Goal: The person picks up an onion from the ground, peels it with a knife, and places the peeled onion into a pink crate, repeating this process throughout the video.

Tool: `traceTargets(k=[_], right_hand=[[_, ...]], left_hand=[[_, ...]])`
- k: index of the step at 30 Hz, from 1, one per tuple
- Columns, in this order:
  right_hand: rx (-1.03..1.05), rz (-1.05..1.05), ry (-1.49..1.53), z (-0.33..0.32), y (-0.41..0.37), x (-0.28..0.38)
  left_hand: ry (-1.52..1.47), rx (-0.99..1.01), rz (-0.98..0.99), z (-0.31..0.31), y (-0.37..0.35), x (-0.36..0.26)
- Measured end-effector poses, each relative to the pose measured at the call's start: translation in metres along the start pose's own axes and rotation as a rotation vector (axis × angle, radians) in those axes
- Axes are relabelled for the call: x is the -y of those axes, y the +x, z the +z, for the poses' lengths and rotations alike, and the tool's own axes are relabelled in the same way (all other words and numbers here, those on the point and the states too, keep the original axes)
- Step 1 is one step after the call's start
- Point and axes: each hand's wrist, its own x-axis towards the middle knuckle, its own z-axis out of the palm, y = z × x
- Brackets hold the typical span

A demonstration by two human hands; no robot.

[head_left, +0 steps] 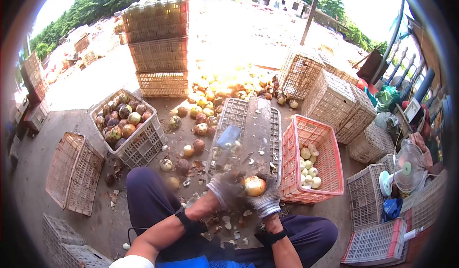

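Observation:
My right hand (266,197), in a grey-white knit glove with dark fingers, is closed around a round orange-brown fruit or vegetable (255,186). Close beside it on the left, my left hand (225,187) wears a similar glove. Its fingers are smeared by motion, so I cannot see whether they grip anything. Both hands are at the near end of a worn wooden board (258,124), which rests along a plastic crate (275,143). A flat bluish piece (229,136) shows over the crate's left part, too blurred to name.
On my right stands a red crate (313,198) holding several pale peeled pieces (310,171). A full crate of unpeeled round produce (126,120) is at left, with more produce (201,117) on the ground ahead. Stacked crates (160,53) and a fan (406,165) stand around.

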Motion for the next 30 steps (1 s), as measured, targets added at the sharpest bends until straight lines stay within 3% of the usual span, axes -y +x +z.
traceTargets(k=[3,6,7,8,10,12,14,16,18,20,21,22,25,27,30], right_hand=[[0.049,0.053,0.058,0.002,-0.007,0.0],[0.051,0.063,0.117,0.006,-0.003,-0.005],[0.052,0.074,0.14,0.008,-0.005,-0.01],[0.064,0.159,0.371,0.012,-0.006,-0.021],[0.081,0.276,0.505,-0.008,-0.001,0.014],[0.082,0.285,0.562,-0.013,0.003,0.01],[0.078,0.341,0.84,-0.006,0.007,-0.009],[0.101,0.447,1.114,-0.003,0.001,-0.018],[0.144,0.401,0.89,0.014,-0.006,-0.056],[0.249,0.415,0.706,0.014,-0.007,-0.066],[0.314,0.417,0.606,0.013,-0.004,-0.068],[0.357,0.408,0.59,0.008,-0.003,-0.061],[0.655,0.511,0.159,-0.026,0.02,0.024],[0.501,0.355,0.162,0.001,0.0,-0.016],[0.429,0.295,0.158,0.0,0.0,-0.01]], left_hand=[[-0.157,0.007,-0.032,-0.002,0.001,0.006],[0.003,-0.074,0.004,-0.001,0.007,0.026],[0.111,-0.061,0.019,0.003,0.011,0.054],[0.22,-0.05,0.036,0.007,0.015,0.082],[0.489,0.005,0.072,0.018,0.024,0.138],[0.566,0.01,0.113,0.018,0.028,0.144],[0.395,-0.054,0.157,0.014,0.026,0.116],[0.116,-0.012,0.082,0.009,0.012,0.059],[-0.274,0.114,-0.114,-0.008,0.0,-0.018],[-0.087,0.072,0.045,-0.011,0.001,-0.003],[-0.173,0.077,-0.002,-0.014,0.001,0.0],[-0.231,0.069,-0.054,-0.016,0.001,-0.001],[-0.284,0.078,-0.157,-0.021,0.005,-0.005],[-0.192,0.136,-0.172,-0.021,0.006,-0.007],[-0.179,0.157,-0.131,-0.021,0.007,0.0]])
